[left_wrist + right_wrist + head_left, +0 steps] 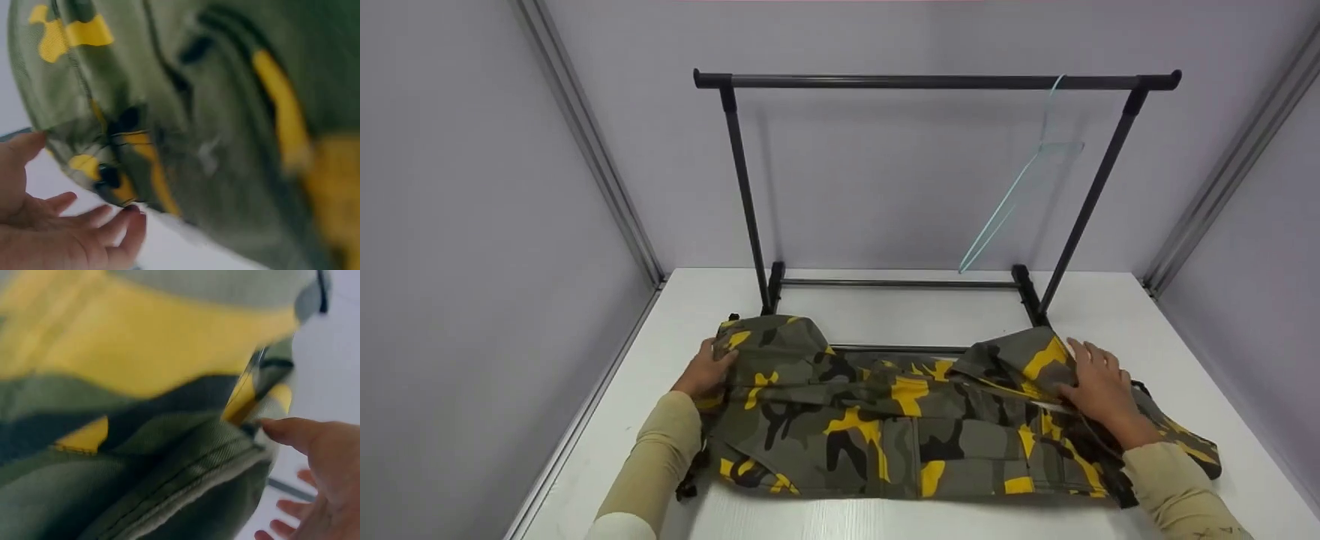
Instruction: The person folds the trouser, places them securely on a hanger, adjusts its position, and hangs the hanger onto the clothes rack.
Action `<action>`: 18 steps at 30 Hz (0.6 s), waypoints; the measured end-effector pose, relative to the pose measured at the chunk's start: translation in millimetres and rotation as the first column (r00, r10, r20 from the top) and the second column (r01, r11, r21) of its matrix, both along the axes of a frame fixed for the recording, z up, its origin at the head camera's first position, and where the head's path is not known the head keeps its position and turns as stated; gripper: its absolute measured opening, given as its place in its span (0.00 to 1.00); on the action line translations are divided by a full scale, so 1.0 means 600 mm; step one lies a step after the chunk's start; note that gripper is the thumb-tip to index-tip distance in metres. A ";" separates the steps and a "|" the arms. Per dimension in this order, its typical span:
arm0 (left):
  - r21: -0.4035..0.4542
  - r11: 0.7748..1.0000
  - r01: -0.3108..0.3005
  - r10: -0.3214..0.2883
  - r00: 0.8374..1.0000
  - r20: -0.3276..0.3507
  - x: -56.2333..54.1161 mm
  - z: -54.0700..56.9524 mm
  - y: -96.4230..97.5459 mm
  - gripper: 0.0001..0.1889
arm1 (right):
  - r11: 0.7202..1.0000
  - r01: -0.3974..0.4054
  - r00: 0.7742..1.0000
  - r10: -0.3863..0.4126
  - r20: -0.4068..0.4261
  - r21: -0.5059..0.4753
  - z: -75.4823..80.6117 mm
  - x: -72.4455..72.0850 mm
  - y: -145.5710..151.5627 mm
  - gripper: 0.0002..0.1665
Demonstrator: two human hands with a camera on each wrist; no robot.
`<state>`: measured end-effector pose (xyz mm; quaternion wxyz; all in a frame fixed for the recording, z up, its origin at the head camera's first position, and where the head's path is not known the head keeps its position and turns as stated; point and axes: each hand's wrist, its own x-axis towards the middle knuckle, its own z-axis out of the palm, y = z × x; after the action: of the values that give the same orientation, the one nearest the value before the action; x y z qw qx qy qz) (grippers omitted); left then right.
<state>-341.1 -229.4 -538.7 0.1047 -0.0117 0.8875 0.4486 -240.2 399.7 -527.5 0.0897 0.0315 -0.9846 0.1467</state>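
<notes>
Camouflage garment [896,442] lies between your left hand [707,373], its grip unclear, and right hand [1102,388], touching with fingers relaxed; loose contact could let cloth slip.

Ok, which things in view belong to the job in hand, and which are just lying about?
In the job:
- camouflage garment
- left hand, touching its left end
- right hand, touching the flap near its right end
- white table, beneath it

Apparently aside, untouched now:
- teal hanger, hooked on the bar
- black rack
</notes>
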 end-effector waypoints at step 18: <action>0.386 0.890 -0.242 0.184 0.966 0.180 0.002 0.029 -0.017 0.34 | 0.937 0.036 0.970 0.050 0.237 -0.347 0.015 -0.016 0.033 0.21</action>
<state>-340.1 -239.4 -521.4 0.1161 -0.1183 0.7593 0.6293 -250.1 419.8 -518.4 -0.0277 0.0004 -0.9464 0.3219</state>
